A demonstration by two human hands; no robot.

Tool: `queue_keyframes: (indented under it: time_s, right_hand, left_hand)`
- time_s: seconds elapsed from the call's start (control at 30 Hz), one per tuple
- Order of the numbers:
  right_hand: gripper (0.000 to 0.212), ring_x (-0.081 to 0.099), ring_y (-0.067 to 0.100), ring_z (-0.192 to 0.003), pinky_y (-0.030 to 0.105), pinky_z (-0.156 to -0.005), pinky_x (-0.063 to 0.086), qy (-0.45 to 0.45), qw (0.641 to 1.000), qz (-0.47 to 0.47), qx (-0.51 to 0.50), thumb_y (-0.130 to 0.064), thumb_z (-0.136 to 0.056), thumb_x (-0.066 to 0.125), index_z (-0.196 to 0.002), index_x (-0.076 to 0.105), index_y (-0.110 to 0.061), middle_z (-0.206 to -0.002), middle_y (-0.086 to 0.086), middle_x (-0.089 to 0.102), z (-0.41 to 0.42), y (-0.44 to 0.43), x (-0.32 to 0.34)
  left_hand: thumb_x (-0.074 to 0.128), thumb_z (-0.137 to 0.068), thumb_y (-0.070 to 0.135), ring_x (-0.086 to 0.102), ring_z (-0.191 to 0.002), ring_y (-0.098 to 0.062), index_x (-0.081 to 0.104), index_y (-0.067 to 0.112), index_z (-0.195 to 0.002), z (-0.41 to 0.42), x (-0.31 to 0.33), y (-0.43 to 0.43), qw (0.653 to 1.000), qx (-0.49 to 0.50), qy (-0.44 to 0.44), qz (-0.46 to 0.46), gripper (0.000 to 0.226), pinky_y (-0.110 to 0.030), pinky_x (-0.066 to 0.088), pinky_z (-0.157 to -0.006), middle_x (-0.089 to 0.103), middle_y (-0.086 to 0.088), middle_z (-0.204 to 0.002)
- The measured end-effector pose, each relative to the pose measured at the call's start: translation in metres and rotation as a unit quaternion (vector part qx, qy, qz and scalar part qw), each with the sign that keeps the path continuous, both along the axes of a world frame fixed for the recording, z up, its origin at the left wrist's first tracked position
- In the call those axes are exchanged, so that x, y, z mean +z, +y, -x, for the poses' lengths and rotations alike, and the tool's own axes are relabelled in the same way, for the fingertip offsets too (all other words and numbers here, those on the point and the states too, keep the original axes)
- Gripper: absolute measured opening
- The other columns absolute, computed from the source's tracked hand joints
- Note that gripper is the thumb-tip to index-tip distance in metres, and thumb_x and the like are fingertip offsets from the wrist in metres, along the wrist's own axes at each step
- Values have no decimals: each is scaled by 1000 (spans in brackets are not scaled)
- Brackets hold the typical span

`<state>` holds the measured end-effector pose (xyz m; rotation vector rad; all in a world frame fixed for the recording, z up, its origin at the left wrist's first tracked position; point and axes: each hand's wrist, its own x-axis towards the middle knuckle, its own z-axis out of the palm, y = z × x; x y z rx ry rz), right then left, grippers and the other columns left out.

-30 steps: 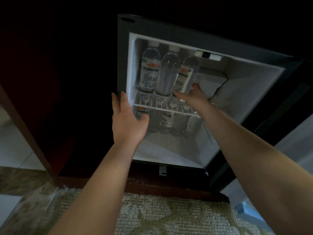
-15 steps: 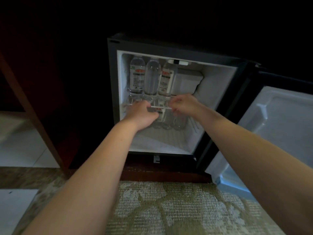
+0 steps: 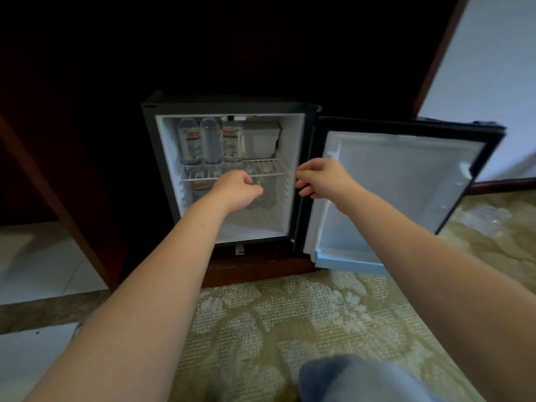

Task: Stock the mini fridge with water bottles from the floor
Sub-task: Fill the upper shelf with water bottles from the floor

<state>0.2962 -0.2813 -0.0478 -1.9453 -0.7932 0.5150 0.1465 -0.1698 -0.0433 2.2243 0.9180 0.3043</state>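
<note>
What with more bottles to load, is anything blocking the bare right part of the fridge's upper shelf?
Nothing in front: the door is wide open; the three bottles stand left on the shelf. A white box hangs over its back right corner.
</note>
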Motion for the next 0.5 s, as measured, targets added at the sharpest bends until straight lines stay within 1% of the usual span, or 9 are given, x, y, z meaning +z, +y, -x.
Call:
queue_keyframes:
  time_s: [0.07,0.1,0.13,0.2,0.3,0.37,0.5]
  right_hand:
    - [5,60,13,-62,24,-61,45,26,999,-39,-28,-21,-93,56,-91,60,-18,-81,4,66,6,-35,16]
    - [6,60,14,-62,25,-63,45,40,997,-56,-39,-21,-93,56,-90,59,-18,-81,4,66,9,-53,24]
    - [6,61,15,-63,26,-65,45,49,995,-69,-47,-21,-93,56,-93,59,-16,-81,4,67,11,-72,29]
    - [14,63,14,-64,27,-66,47,54,993,-84,-62,-23,-92,57,-102,60,-14,-82,3,68,13,-110,37]
    - [18,65,15,-66,29,-69,49,56,991,-90,-87,-26,-92,59,-106,60,-14,-85,4,70,15,-166,41]
    - [18,65,15,-67,30,-70,50,54,989,-87,-106,-28,-92,59,-105,60,-15,-86,4,71,16,-202,40]
    - [15,64,16,-67,28,-66,48,47,984,-82,-149,-25,-92,58,-103,60,-15,-84,4,70,24,-269,27]
  left_hand:
    - [55,-91,28,52,-99,-20,59,17,-108,-2,15,-30,1000,-21,-10,-9,21,-30,42,-84,56,-2,-108]
    - [55,-91,28,53,-100,-20,58,17,-110,-3,21,-45,999,-34,-13,-16,23,-31,43,-84,57,-2,-111]
    - [55,-91,28,53,-102,-19,58,17,-113,-5,26,-61,998,-48,-14,-23,25,-32,43,-85,56,-2,-113]
    - [56,-91,29,51,-104,-17,57,15,-116,-6,34,-92,997,-74,-13,-34,29,-32,42,-86,54,0,-114]
    - [56,-91,29,52,-106,-18,58,15,-113,-12,41,-137,993,-112,-9,-44,27,-32,44,-88,56,-1,-116]
    - [57,-90,31,54,-104,-18,59,15,-112,-18,42,-166,990,-132,-3,-50,27,-31,44,-85,57,-2,-114]
    - [59,-88,31,56,-97,-18,58,18,-102,-35,33,-227,983,-180,14,-42,19,-32,46,-82,59,-2,-107]
